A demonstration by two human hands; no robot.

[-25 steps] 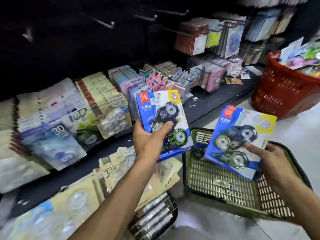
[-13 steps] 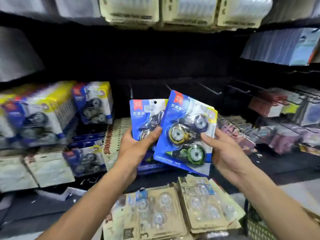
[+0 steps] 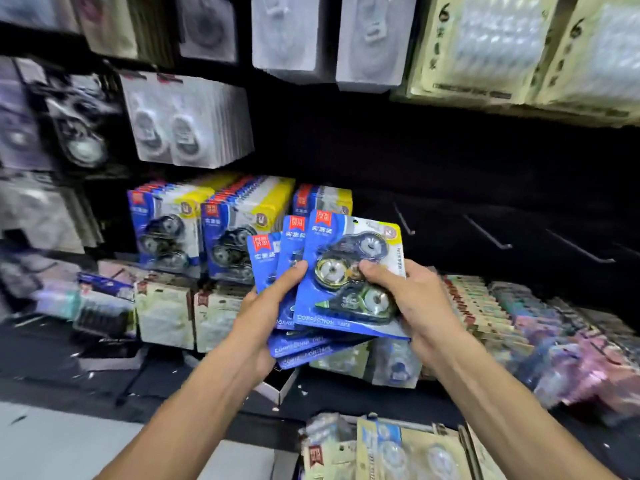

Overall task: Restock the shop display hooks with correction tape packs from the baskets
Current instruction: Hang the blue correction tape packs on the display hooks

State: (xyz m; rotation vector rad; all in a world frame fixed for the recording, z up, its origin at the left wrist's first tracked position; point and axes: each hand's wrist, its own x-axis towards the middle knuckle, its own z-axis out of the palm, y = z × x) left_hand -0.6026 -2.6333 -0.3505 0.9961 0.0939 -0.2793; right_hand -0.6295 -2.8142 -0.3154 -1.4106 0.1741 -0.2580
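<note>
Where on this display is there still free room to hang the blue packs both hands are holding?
Free: the bare hooks on the dark panel, right of the hung blue packs and above the low row of packs. Crowded: the hooks left of them and the top row of white packs. The left hand and right hand grip the fanned packs.

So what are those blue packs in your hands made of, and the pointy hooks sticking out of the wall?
The blue packs look like glossy printed card with a clear plastic bubble over the tape rollers; light glints off the bubble. The empty hooks look like thin dull metal rods with upturned tips, though blur leaves that open. Left hand and right hand hold the packs.
</note>
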